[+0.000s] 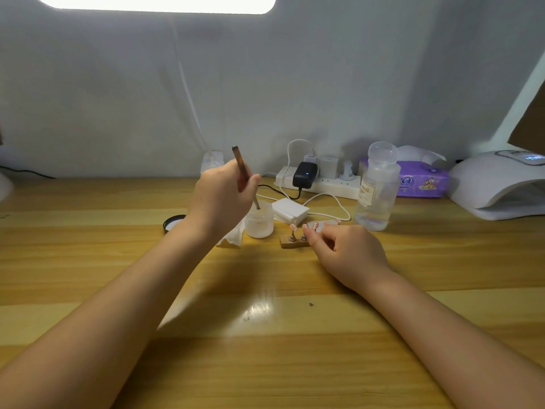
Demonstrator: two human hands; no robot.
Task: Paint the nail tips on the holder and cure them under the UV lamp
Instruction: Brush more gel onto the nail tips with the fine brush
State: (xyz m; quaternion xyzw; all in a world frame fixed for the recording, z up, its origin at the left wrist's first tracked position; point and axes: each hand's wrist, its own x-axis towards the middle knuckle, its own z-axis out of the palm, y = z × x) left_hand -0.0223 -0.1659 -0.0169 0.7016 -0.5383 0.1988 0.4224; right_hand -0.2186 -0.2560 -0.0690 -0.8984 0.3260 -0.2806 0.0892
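The wooden holder [293, 242] lies on the desk [118, 202] between the two hands, just right of a small frosted jar [259, 221], and the right hand [348, 255] rests against its right end with fingers curled, thumb and forefinger pinching at one of the stands. The nail tips [315, 226] stand above the holder on short pegs; about five pink tips show, two pegs clearly, the others partly hidden by the fingers. The left hand [221, 199] grips one brown-handled brush [246, 175], tilted, its tip dipped inside the jar. One black jar lid [174, 222] lies left of the jar, a crumpled tissue [233, 236] at its foot, and a stack of white pads [290, 211] just behind. One clear bottle [376, 187] stands right of the holder. The white UV lamp [498, 184] sits at the desk's far right edge, well apart from the holder, beside a purple tissue pack [421, 180]. A power strip [318, 180] with plugs lines the wall. The near desk, between the forearms, is bare wood.
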